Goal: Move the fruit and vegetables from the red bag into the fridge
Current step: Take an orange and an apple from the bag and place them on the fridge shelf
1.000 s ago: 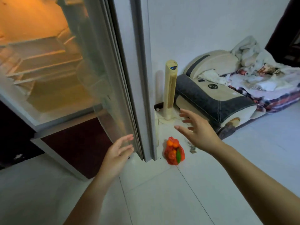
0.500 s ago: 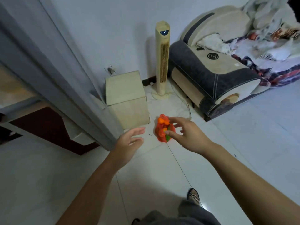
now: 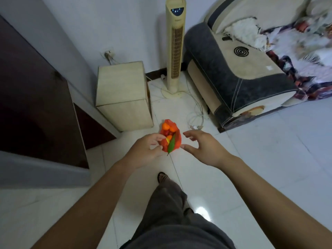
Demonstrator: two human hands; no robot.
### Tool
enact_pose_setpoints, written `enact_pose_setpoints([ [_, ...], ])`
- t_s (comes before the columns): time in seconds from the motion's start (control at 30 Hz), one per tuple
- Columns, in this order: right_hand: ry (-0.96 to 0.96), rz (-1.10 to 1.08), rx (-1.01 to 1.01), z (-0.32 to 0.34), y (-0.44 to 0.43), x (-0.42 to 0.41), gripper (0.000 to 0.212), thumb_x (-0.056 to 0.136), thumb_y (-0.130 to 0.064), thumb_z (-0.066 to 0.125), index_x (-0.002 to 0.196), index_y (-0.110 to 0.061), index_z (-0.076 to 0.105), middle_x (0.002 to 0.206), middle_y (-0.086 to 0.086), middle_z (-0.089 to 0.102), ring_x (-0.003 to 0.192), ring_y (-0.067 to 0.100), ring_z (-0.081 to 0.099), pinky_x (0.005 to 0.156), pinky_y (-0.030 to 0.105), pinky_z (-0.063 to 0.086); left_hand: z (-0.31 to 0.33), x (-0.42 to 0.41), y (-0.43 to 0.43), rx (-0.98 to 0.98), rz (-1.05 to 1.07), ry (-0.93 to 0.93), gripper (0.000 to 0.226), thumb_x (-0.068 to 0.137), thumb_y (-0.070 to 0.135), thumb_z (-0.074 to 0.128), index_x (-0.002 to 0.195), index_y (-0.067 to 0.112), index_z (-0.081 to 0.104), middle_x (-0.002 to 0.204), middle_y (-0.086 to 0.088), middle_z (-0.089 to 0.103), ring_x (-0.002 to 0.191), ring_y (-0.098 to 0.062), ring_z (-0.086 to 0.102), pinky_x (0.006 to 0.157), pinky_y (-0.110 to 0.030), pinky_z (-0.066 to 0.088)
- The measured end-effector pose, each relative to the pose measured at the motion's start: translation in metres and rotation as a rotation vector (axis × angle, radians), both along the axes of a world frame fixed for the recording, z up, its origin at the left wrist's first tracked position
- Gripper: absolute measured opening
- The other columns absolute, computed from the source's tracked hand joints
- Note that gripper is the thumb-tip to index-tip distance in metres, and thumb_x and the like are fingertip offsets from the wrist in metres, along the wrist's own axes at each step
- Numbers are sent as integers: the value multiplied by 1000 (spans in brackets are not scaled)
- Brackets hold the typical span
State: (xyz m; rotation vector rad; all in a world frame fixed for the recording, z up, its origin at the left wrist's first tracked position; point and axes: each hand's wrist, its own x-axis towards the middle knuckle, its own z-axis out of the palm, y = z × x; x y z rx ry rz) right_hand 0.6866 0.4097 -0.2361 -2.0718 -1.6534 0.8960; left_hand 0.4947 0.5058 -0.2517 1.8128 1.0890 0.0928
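A red plastic bag (image 3: 177, 141) lies on the white floor tiles, its mouth open. Inside it I see orange fruits (image 3: 165, 126), a small yellow piece and a long green vegetable (image 3: 171, 146). My left hand (image 3: 146, 150) is at the bag's left edge, fingers loosely bent, fingertips touching the plastic. My right hand (image 3: 203, 146) hovers just right of the bag with fingers spread, its thumb tip close to the bag's edge and holding nothing. The fridge (image 3: 36, 97) shows as a dark maroon front at the left; its inside is out of view.
A beige box (image 3: 122, 94) stands just behind the bag, next to a tall tower fan (image 3: 175, 45). White cables (image 3: 195, 114) trail on the floor. A sofa (image 3: 233, 76) piled with cloth fills the right. My leg and sandalled foot (image 3: 162, 177) are below the hands.
The view has tilted down from the open fridge to the floor. Both hands have dropped to the red bag; the left has moved in to its left edge, the right to its right side.
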Motion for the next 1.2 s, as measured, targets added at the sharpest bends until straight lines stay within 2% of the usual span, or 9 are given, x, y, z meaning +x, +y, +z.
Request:
enact_pose_setpoints([
  [0.13, -25, 16, -65, -9, 41, 24, 42, 88, -40, 59, 123, -17, 55, 118, 8, 60, 103, 21, 57, 89, 33, 47, -20, 25, 44, 66, -128, 139, 33, 88, 15, 56, 121, 18, 57, 124, 0, 57, 111, -14, 54, 91, -25, 42],
  [0.2, -30, 47, -107, -13, 57, 35, 39, 88, -40, 59, 120, -17, 57, 118, 7, 61, 103, 21, 57, 88, 31, 46, -29, 35, 65, 56, -172, 187, 36, 88, 17, 56, 124, 16, 55, 126, -4, 56, 114, -18, 54, 88, -24, 41],
  [0.3, -59, 100, -145, -23, 86, 54, 40, 88, -41, 58, 123, -20, 56, 123, 3, 59, 107, 18, 55, 90, 27, 43, -37, 51, 94, 32, -164, 222, 38, 90, 19, 55, 127, 17, 53, 131, -4, 54, 117, -20, 52, 94, -29, 42],
  [0.5, -32, 166, -211, -49, 151, 78, 38, 88, -37, 61, 121, -20, 55, 123, 2, 59, 106, 16, 55, 87, 21, 40, -41, 66, 136, -28, -80, 293, 37, 92, 29, 52, 127, 17, 53, 128, -5, 55, 114, -22, 52, 96, -37, 44],
  [0.67, 38, 327, -320, -74, 210, 101, 41, 88, -37, 59, 125, -20, 54, 128, 4, 56, 110, 19, 55, 89, 26, 43, -77, 60, 153, -67, 60, 382, 40, 94, 29, 50, 133, 20, 47, 137, -1, 48, 121, -18, 46, 100, -32, 40],
  [0.8, 87, 504, -375, -106, 251, 126, 32, 90, -33, 57, 116, -15, 58, 115, 2, 61, 100, 16, 57, 69, 18, 40, -111, 73, 142, -140, 214, 426, 36, 94, 28, 50, 129, 22, 49, 132, -1, 51, 114, -17, 50, 96, -33, 43],
  [0.87, 96, 577, -398, -131, 270, 138, 29, 91, -33, 57, 114, -15, 59, 109, 0, 61, 97, 15, 58, 65, 16, 39, -136, 86, 136, -175, 311, 422, 35, 93, 28, 51, 128, 23, 50, 130, 0, 52, 109, -16, 51, 94, -31, 44],
  [1.03, 114, 686, -437, -225, 309, 160, 28, 90, -30, 58, 115, -18, 58, 111, 2, 61, 100, 17, 57, 76, 24, 44, -225, 122, 150, -153, 478, 367, 33, 92, 27, 52, 125, 24, 52, 126, 1, 55, 109, -15, 52, 91, -29, 44],
  [1.2, 45, 724, -346, -373, 336, 166, 41, 89, -33, 60, 125, -17, 52, 123, 2, 55, 110, 17, 53, 92, 26, 41, -364, 135, 179, -74, 540, 339, 35, 91, 27, 52, 126, 25, 51, 126, 4, 53, 110, -14, 53, 87, -28, 44],
])
